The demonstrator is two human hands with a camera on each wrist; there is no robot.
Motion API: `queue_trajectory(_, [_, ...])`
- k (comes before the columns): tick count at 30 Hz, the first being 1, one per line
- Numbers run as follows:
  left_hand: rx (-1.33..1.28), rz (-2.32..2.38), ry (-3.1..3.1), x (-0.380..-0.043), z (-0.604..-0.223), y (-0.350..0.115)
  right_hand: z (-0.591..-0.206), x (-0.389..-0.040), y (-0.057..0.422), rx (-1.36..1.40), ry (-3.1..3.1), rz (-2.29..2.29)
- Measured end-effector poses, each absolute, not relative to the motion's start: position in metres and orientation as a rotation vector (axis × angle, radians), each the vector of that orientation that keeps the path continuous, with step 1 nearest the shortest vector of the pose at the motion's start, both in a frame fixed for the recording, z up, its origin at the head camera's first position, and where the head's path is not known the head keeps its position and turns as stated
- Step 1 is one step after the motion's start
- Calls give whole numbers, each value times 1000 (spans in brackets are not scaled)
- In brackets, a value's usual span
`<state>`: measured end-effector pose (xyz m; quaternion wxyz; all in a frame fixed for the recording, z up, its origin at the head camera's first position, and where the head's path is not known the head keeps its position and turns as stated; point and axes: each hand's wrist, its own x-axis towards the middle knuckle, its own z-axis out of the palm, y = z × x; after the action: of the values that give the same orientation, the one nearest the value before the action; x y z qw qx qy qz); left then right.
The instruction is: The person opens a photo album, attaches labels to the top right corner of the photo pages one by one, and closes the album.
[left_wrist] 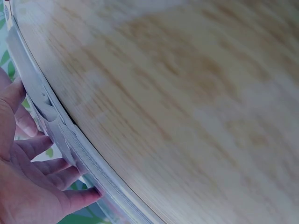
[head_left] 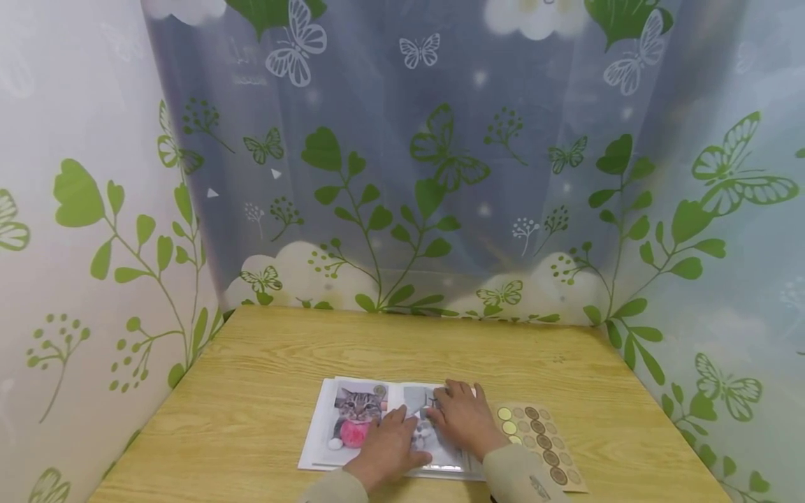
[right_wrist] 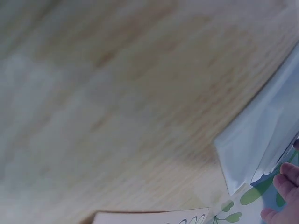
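Down to 6 o'clock on the worktop [head_left: 220, 391], and straight onto the album [head_left: 316, 436], spread open! At 9 o'clock on the spread, looking at the cat photo [head_left: 361, 405], pink ball [head_left: 354, 434] and all, with a small round mark [head_left: 379, 391] up at its 1 o'clock. Across towards 3 o'clock, spotting the grey photo [head_left: 418, 398], half covered. At 6 o'clock, on to the left hand [head_left: 386, 447]: fanned wide, touching the album near the fold [head_left: 395, 393], gripping nothing visible. At 3 o'clock, over to the right hand [head_left: 467, 419]: loosely spread across the outer side of the grey photo, without any visible grip either. Just beside the album, at 4 o'clock, catching the sheet [head_left: 542, 427] with its columns of discs [head_left: 505, 414]. Judging by those touches, probably at the pressing or flattening stage. Calling next, surely, for light, even pressure outward from the fold, then a clean lift without dragging. Underneath the hands? Impossible to tell.
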<state>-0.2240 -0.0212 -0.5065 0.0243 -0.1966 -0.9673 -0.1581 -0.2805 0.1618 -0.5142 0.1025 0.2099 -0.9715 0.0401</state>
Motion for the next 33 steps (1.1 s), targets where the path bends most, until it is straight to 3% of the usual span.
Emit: queue_trajectory(33, [-607,-482,-2992,-225,-511,-22,-517,-267,174,607,-2856,176])
